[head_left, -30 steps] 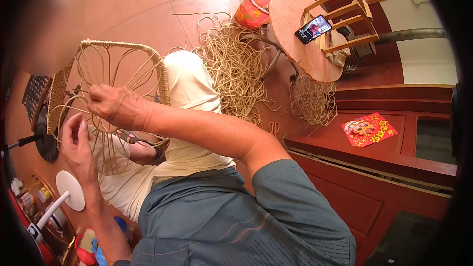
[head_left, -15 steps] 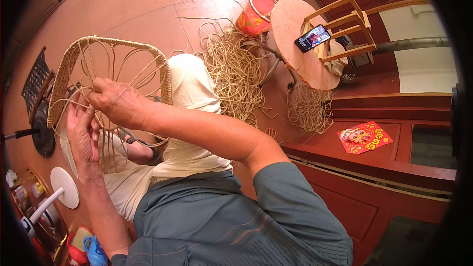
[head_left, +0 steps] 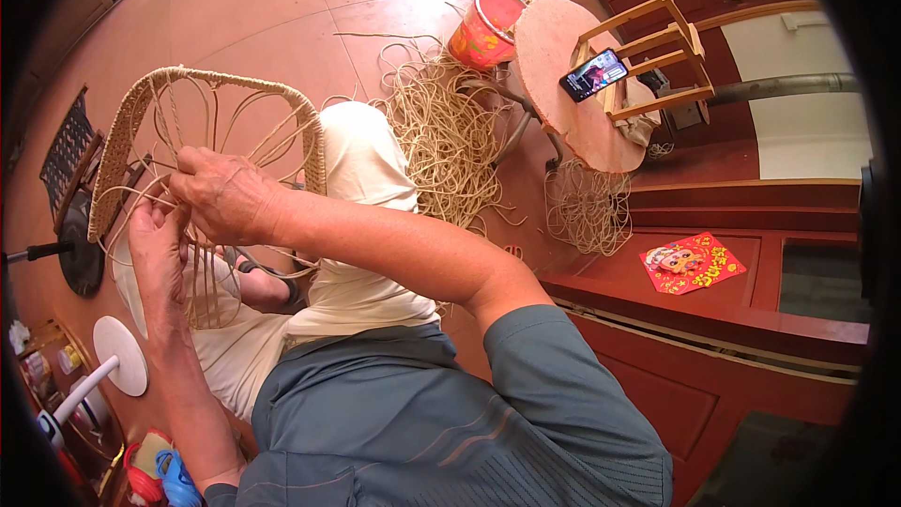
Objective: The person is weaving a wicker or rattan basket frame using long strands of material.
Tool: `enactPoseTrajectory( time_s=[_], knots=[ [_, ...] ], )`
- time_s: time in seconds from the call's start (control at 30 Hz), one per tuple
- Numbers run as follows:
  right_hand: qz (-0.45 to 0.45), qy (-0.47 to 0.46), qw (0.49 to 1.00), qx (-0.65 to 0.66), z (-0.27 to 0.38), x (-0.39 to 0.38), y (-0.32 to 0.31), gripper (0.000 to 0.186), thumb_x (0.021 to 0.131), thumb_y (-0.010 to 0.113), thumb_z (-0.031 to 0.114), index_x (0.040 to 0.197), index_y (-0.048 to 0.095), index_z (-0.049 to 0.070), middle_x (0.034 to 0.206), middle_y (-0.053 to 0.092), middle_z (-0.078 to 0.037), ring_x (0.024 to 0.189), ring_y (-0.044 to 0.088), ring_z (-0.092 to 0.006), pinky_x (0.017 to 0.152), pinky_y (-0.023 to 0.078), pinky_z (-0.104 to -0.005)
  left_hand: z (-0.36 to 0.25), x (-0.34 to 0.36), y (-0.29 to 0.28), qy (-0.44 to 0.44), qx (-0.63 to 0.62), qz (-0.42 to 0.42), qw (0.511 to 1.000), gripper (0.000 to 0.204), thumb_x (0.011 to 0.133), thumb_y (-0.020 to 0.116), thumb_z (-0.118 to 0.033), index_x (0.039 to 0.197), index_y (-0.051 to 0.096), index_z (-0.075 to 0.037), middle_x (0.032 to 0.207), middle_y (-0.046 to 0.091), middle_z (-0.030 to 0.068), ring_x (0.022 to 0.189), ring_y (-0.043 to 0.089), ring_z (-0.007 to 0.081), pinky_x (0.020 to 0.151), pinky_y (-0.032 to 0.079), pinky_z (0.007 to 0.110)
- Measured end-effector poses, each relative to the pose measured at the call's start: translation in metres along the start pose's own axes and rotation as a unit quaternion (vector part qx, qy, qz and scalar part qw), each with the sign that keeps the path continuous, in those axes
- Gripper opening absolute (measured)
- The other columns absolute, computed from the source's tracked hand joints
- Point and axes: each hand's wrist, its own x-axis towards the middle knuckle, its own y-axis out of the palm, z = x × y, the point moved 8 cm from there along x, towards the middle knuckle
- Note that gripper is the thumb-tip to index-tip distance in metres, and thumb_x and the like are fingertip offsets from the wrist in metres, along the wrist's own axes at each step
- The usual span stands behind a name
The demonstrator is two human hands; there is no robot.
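The right hand (head_left: 221, 195) reaches across from the 4 o'clock side, forearm bare and stretched long over the lap, knuckles up, fingers curled narrow and pinching pale cane strands at the lower edge of the woven frame (head_left: 141, 122). The left hand (head_left: 158, 249) rises from 7 o'clock just below it, palm turned inward, fingers bent up into the same strands, touching them beside the right hand. The frame stands tilted on the person's knees at about 10 o'clock in the view: a rounded hoop, its rim wrapped tightly in flat straw-coloured weave, its inside open and crossed by thin looping strands that hang loose toward the hands. The wrapping looks ribbed and matte; the loose strands are smooth, springy and curved. Beyond the knee, near 12 o'clock, a tangled heap of cane (head_left: 446, 131) lies on the reddish floor beside an orange bucket (head_left: 483, 28).
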Motion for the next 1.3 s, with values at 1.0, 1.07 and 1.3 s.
enactPoseTrajectory(
  time_s=[1.0, 1.07, 1.3],
  knots=[
    [0.033, -0.049, 0.997, -0.048, -0.012, -0.001, -0.001, 0.018, 0.095, 0.063, 0.005, 0.112, 0.065, 0.007, 0.112, 0.058, -0.017, 0.109, 0.066, -0.04, 0.089, 0.057, -0.0498, -0.024, -0.03, 0.0, 0.113, 0.336, -0.044, 0.934, 0.022, 0.1, 0.075, -0.014, 0.117, 0.073, 0.0, 0.114, 0.08, 0.015, 0.1, 0.078, 0.0231, 0.082, 0.059, 0.037],
    [0.036, -0.042, 0.997, -0.059, -0.011, -0.001, -0.005, 0.016, 0.098, 0.063, 0.01, 0.113, 0.066, 0.009, 0.109, 0.059, -0.014, 0.106, 0.068, -0.037, 0.086, 0.058, -0.0491, -0.037, -0.043, 0.015, 0.119, 0.475, -0.082, 0.868, 0.03, 0.098, 0.077, -0.027, 0.115, 0.072, -0.003, 0.093, 0.079, 0.0157, 0.092, 0.078, 0.0394, 0.081, 0.06, 0.049],
    [0.03, -0.072, 0.995, -0.062, -0.006, 0.001, -0.003, 0.015, 0.099, 0.068, 0.01, 0.114, 0.067, 0.009, 0.107, 0.059, -0.012, 0.104, 0.068, -0.0356, 0.084, 0.059, -0.047, -0.039, -0.058, 0.024, 0.194, 0.536, -0.158, 0.806, 0.022, 0.099, 0.074, -0.028, 0.101, 0.068, -0.007, 0.097, 0.072, 0.0124, 0.087, 0.074, 0.04, 0.076, 0.057, 0.052]
  ],
)
